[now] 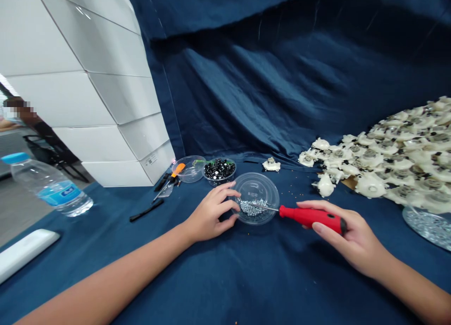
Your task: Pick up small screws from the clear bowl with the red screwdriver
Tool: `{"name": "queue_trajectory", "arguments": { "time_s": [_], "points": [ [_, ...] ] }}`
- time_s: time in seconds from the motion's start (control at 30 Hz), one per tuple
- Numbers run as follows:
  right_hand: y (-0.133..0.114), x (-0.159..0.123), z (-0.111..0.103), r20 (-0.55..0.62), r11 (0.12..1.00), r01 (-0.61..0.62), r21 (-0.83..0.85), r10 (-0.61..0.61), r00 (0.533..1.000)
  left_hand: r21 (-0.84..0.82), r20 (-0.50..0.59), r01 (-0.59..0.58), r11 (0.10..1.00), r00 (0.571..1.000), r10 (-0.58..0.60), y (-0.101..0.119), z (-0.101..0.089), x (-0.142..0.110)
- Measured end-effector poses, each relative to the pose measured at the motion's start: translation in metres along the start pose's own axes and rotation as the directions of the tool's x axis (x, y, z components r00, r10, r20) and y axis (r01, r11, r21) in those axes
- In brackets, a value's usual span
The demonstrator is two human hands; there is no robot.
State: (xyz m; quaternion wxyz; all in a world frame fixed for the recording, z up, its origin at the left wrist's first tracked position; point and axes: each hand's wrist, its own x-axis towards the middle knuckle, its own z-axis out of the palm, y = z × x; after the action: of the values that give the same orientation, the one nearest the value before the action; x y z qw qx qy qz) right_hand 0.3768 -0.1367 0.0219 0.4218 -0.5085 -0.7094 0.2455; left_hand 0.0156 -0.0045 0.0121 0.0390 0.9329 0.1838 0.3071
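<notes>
The screws (252, 209) lie heaped toward six o'clock in the clear dish (259, 186). The driver (306, 216) crosses its rim from three o'clock, shaft nearly flat, tip among them. A light, low stroke should serve best here; a hard flick could throw screws out, so the dish wants steadying. The left hand (213, 214) suits that: at nine o'clock, fingers loosely curved, thumb well apart from them, tips at the rim, gripping nothing firmly. The right hand (355, 238) wraps the red handle, thumb nearside, fingers beyond. Forearms come from eight and four o'clock. The tub (219, 170) of black parts sits near ten.
</notes>
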Motion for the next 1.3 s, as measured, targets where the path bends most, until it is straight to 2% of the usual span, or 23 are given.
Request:
{"name": "queue_trajectory", "arguments": {
  "time_s": [0.2,0.33,0.5,0.77,0.93,1.07,1.2,1.3],
  "points": [
    [-0.001,-0.001,0.0,0.03,1.0,-0.017,-0.014,0.018,0.999,0.148,-0.024,-0.008,0.989,1.0,0.012,0.004,0.0,0.0],
    [0.001,-0.002,-0.001,-0.02,1.0,0.001,-0.028,-0.001,1.0,0.212,-0.047,-0.002,0.977,0.999,0.012,0.001,0.001,-0.002],
    [0.002,-0.002,-0.004,-0.061,0.996,0.084,-0.036,-0.086,0.994,0.2,-0.053,-0.028,0.979,0.998,0.039,-0.001,0.002,-0.002],
    [-0.011,-0.002,0.0,-0.019,1.0,-0.001,0.026,0.001,1.0,0.122,-0.07,-0.046,0.992,0.996,0.055,0.006,-0.004,0.0],
    [-0.015,0.001,0.0,0.056,0.998,-0.05,0.033,0.048,0.997,0.073,-0.007,-0.073,0.995,0.997,0.074,0.01,-0.011,0.002],
    [-0.017,0.001,0.0,0.082,0.997,-0.073,0.04,0.07,0.994,0.173,0.06,-0.119,0.978,0.992,0.11,0.02,-0.011,0.011],
    [-0.017,0.002,0.001,0.094,0.998,-0.056,0.042,0.052,0.994,0.333,0.089,-0.067,0.941,0.995,0.04,0.035,-0.004,0.029],
    [-0.018,0.003,0.002,0.081,0.999,-0.033,0.02,0.031,0.996,0.394,0.155,-0.029,0.918,0.987,-0.035,0.045,0.003,0.046]
  ]
}}
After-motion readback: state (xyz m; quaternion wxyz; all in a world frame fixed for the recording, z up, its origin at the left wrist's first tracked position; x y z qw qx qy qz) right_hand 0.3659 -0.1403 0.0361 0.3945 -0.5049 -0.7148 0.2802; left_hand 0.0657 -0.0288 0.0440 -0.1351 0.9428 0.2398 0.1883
